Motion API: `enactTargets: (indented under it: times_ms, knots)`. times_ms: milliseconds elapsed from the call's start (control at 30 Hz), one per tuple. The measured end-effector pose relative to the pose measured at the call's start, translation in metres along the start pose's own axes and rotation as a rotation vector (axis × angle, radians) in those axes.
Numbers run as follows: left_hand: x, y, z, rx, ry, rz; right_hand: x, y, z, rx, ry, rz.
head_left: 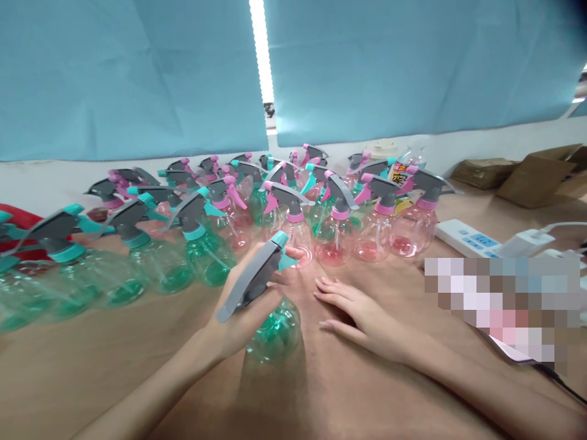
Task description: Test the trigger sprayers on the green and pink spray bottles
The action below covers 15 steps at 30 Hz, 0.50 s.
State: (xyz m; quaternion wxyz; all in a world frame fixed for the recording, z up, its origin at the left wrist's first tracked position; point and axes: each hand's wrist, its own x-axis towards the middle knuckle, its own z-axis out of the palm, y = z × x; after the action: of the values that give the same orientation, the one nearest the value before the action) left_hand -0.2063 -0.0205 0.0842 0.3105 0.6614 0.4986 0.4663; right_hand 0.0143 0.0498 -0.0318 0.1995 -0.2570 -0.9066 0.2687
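Head view, items listed by place. Item one, in your left hand (252, 315): one clear green spray bottle (276, 333) with a grey-and-turquoise spray head (257, 275), located at lower centre, nearer you than the rows. Your left fingers close around it just below the spray head, and the green body shows beneath your hand; whether its base touches the tabletop (137, 379) cannot be told.

Item two, your right hand (373, 321): palm down and low over the tabletop, fingers extended, thumb apart from them, just to the right of the bottle; contact with the surface is unclear.

Left side: green bottles (208, 263) with turquoise-and-grey tops, lined up at a slant, a red object (27, 220) behind them. Centre to right: pink-tinted bottles (337, 241) with pink-and-grey tops, standing close together; further mixed bottles crowd behind.

Right side: one white power strip (465, 239) with a white plug (525, 243); nearer you, one flat object (516, 351), mostly pixelated; farther back, cardboard boxes (534, 177).

Background: blue sheeting (183, 73), divided by a bright light strip (261, 55).
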Motion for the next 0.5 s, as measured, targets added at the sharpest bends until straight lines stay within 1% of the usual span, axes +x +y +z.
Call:
enactTargets:
  times_ms: [100,333,500]
  knots:
    - [-0.0004,-0.0004,-0.0004,0.009,-0.013,0.006,0.0003,-0.0005,-0.0004,0.003,-0.002,-0.001]
    - [0.0004,0.0039,0.0012,0.049,0.0,-0.016,-0.0002,-0.0007,0.0004,0.011,0.013,0.003]
    - [0.0002,0.0024,0.0002,0.048,-0.004,-0.003,0.0,-0.0002,0.0005,0.012,0.008,0.0]
